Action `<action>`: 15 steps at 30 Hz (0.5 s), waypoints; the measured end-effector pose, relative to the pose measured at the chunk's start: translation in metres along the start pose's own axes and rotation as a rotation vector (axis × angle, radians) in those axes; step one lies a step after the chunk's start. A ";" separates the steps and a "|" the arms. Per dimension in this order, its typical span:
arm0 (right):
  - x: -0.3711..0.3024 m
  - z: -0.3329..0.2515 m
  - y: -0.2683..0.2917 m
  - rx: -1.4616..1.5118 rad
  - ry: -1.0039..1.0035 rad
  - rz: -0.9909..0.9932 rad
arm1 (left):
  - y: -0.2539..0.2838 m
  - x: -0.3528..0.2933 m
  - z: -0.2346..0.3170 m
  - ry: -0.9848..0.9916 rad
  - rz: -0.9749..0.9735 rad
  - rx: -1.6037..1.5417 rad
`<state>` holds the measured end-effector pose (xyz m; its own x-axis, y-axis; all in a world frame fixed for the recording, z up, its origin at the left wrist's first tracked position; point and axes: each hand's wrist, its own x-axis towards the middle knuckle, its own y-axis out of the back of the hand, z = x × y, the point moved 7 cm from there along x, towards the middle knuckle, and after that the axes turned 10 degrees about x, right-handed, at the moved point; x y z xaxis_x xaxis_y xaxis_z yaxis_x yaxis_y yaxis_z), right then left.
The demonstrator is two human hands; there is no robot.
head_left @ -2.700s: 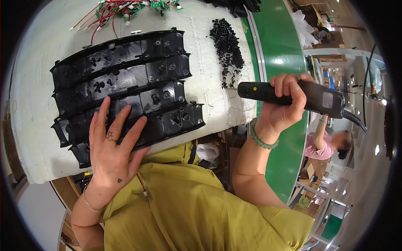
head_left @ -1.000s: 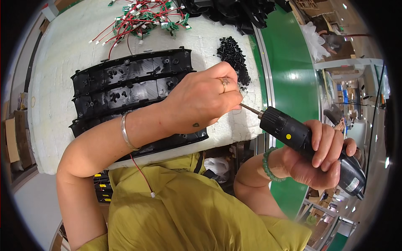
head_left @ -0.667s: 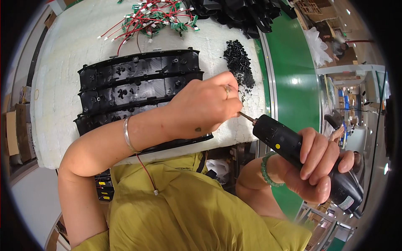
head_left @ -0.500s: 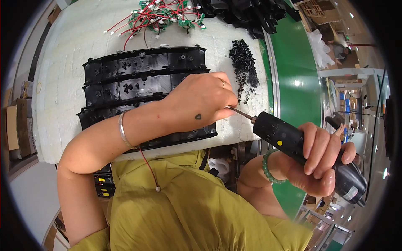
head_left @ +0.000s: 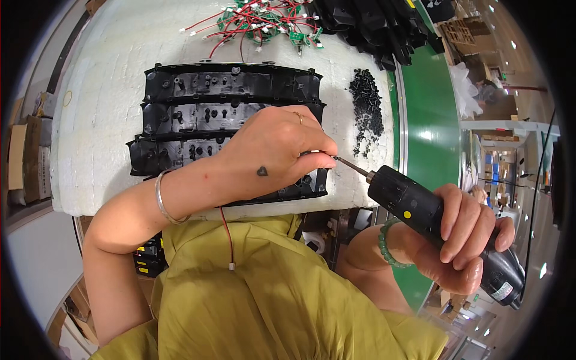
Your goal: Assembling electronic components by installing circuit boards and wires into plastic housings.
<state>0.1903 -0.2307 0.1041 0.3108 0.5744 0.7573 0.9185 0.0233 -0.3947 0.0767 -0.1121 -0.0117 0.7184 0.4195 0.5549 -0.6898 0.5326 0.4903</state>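
1. My right grip point(head_left: 459, 243) is wrapped around the black electric screwdriver point(head_left: 411, 204); its long axis slants leftward and away from me, and its bit point(head_left: 353, 166) points at my left grip point(head_left: 279, 147).
2. My left grip, just left of that tip, pinches a small dark piece point(head_left: 338, 158), apparently a screw.
3. Long black housings point(head_left: 198, 84) lie crosswise beneath and beyond it on the white-topped counter point(head_left: 96, 150).
4. Right of them, a pile of black screws point(head_left: 366, 105) stretches away from me.
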 end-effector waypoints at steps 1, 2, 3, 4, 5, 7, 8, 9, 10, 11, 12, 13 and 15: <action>0.000 0.001 -0.002 0.002 -0.002 -0.003 | 0.001 -0.001 0.001 -0.005 0.002 -0.005; 0.000 0.003 -0.004 0.011 -0.007 0.004 | 0.001 -0.001 0.000 -0.004 0.006 -0.005; 0.000 0.004 -0.006 0.020 -0.012 0.012 | 0.002 -0.002 0.002 -0.036 0.020 0.010; 0.000 0.005 -0.008 0.019 -0.012 0.011 | 0.004 -0.003 0.004 -0.069 0.033 0.025; -0.001 0.005 -0.009 0.015 -0.012 0.009 | 0.005 -0.004 0.004 -0.069 0.034 0.024; -0.002 0.006 -0.013 0.009 -0.014 0.008 | 0.006 -0.008 0.007 -0.090 0.040 0.073; -0.002 0.006 -0.014 0.009 -0.017 0.009 | 0.008 -0.010 0.008 -0.089 0.041 0.071; -0.002 0.007 -0.016 0.011 -0.021 0.010 | 0.010 -0.013 0.007 -0.077 0.039 0.079; -0.003 0.008 -0.017 0.016 -0.025 0.010 | 0.013 -0.015 0.007 -0.062 0.037 0.091; -0.003 0.010 -0.018 0.027 -0.028 0.007 | 0.016 -0.018 0.007 -0.054 0.039 0.094; -0.003 0.012 -0.019 0.040 -0.032 0.005 | 0.021 -0.022 0.007 -0.042 0.062 0.113; -0.004 0.014 -0.020 0.050 -0.040 0.008 | 0.027 -0.026 0.006 -0.028 0.083 0.131; -0.006 0.018 -0.023 0.106 -0.024 -0.002 | 0.041 -0.036 0.008 -0.012 0.093 0.201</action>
<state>0.1632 -0.2199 0.0993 0.3018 0.5934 0.7462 0.8880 0.1100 -0.4466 0.0221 -0.1112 -0.0065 0.6504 0.4506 0.6115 -0.7581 0.3340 0.5602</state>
